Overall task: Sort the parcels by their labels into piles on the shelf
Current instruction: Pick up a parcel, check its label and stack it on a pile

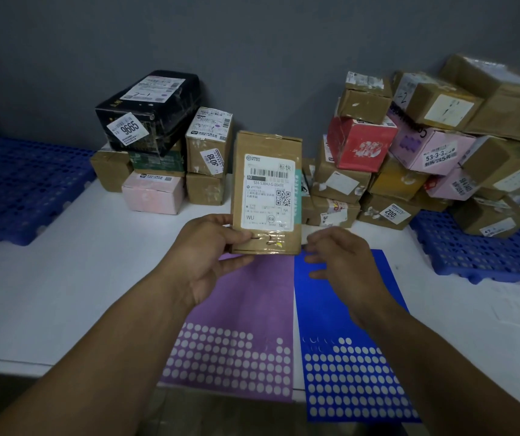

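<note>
A flat brown cardboard parcel with a white shipping label stands upright in the air above the white shelf top. My left hand grips its lower left corner, thumb on the front face. Just right of the parcel's lower edge, my right hand hovers with fingers loosely spread and holds nothing. Behind on the left is a pile of parcels topped by a black box marked 9665. A larger, untidy heap of parcels fills the right.
A purple sticker sheet and a blue sticker sheet lie on the shelf top under my arms. Blue perforated plastic pallets sit at the far left and far right. A grey wall rises behind.
</note>
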